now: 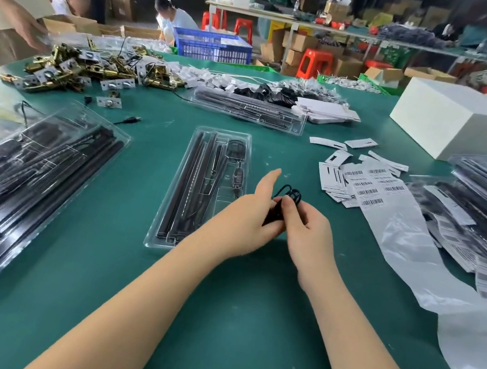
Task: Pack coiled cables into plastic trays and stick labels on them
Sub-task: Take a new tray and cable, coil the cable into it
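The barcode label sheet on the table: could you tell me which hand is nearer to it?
Right. The right hand is just left of the barcode label sheet, gripping the coiled cable; the left hand is farther left, beside the clear tray.

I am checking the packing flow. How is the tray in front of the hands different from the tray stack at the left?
The single tray lies alone, end pointing away from the person; the left stack is several trays piled, lying at a slant. The single tray sits beside the hands; the stack lies apart, untouched. Both are clear plastic holding long black parts on the green table.
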`<state>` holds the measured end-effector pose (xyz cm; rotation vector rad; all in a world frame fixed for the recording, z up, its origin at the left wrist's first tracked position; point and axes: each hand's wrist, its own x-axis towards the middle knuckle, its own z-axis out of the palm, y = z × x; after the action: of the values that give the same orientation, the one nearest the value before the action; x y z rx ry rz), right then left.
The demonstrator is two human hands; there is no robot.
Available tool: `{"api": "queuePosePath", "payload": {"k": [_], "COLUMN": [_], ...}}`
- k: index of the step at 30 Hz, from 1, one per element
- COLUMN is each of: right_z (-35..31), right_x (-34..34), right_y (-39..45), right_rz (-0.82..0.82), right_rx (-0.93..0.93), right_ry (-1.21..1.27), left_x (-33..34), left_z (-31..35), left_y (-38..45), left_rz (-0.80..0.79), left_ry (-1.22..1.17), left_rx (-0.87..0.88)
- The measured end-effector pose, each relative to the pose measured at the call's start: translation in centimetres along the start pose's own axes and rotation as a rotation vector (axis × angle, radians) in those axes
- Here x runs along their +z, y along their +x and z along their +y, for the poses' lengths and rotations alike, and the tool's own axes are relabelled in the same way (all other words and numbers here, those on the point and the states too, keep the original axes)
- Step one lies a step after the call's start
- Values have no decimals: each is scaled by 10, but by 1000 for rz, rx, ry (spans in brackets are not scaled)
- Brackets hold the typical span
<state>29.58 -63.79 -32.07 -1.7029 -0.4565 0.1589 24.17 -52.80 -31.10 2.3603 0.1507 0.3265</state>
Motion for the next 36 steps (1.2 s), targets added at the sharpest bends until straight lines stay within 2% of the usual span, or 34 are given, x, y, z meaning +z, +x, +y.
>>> {"api": "queuePosePath", "payload": {"k": [3,8,12,21,25,27,33,36], "right_z": [2,5,9,9,11,12,9,8], "right_x": [-2,-7,-7,0,1,1,-8,-16], "right_y": [4,8,8,4,5,5,10,11], "right_rz": [-5,9,9,79,70,68,-62,-202], "right_rx": [19,-26,-84,-190,-195,-214,-159,-129], "right_ry": [9,-34,-73,-98,-54,-59,-8,13], "left_x": [-16,-17,-7,-7,-5,-4,-2,-2], "left_z": [-13,-22,-23,-24,-19,-17,-17,-18], "left_y": [1,2,2,0,2,2,3,2], "left_rz": [-45,13,-14,152,114,110,100,72], "left_ry": [-26,7,198,141,236,208,226,247], "left_rx": [-74,-159,-96,-33,6,-6,-61,-39]}}
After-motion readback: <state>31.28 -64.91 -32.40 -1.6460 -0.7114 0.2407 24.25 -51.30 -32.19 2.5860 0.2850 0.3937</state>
